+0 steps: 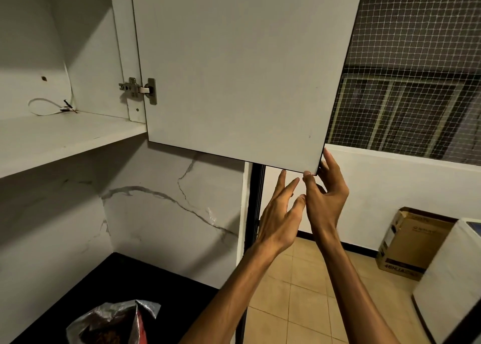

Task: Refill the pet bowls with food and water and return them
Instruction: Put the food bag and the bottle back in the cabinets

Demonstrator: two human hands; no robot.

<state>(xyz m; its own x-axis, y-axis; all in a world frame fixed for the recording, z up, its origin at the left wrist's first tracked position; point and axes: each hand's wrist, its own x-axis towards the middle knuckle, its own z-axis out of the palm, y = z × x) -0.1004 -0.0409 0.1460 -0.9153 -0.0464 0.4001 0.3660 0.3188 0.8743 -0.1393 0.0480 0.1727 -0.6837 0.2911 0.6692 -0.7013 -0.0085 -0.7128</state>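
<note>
A white wall cabinet door (242, 65) stands swung open above the counter. My right hand (326, 200) pinches the door's lower right corner between thumb and fingers. My left hand (279, 213) is raised just below that corner, fingers spread, holding nothing. An opened foil bag of brown pet food (112, 323) stands on the black counter (145, 286) at the bottom left. No pet bowls are in view.
The cabinet shelf (65, 138) holds only a loose white cable (46, 108). A marbled wall backs the counter. To the right lie a tiled floor, a cardboard box (411, 244), a white appliance (453, 278) and a netted window (416, 70).
</note>
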